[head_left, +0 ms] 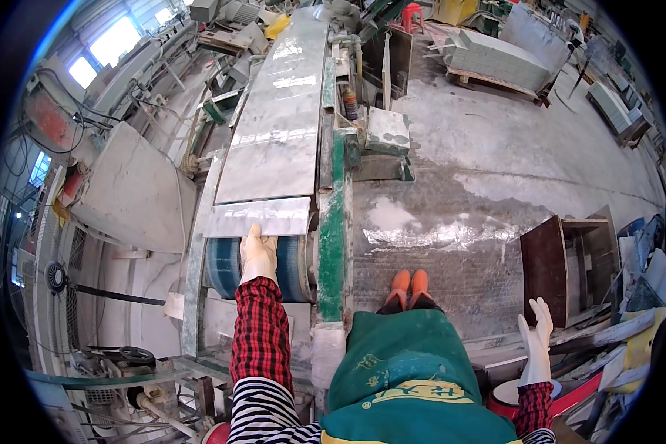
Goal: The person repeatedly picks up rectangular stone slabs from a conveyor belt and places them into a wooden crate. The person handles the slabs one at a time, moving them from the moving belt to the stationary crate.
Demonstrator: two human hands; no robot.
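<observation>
My left hand, in a pale rubber glove, grips the near edge of a narrow grey stone strip. Its thumb lies on top, and the fingers are partly hidden at the edge. This strip sits at the near end of the conveyor, over the blue roller belt. A long, wet, glossy grey slab lies just beyond it on the line. Out to the right, my right hand, also gloved, is held up with fingers apart and nothing in it, near a dark brown panelled box.
A green steel rail runs along the conveyor's right side. On the concrete floor at the far right stands a pallet stack of pale slabs. Offcuts and scrap crowd the right edge. A large pale machine guard stands left.
</observation>
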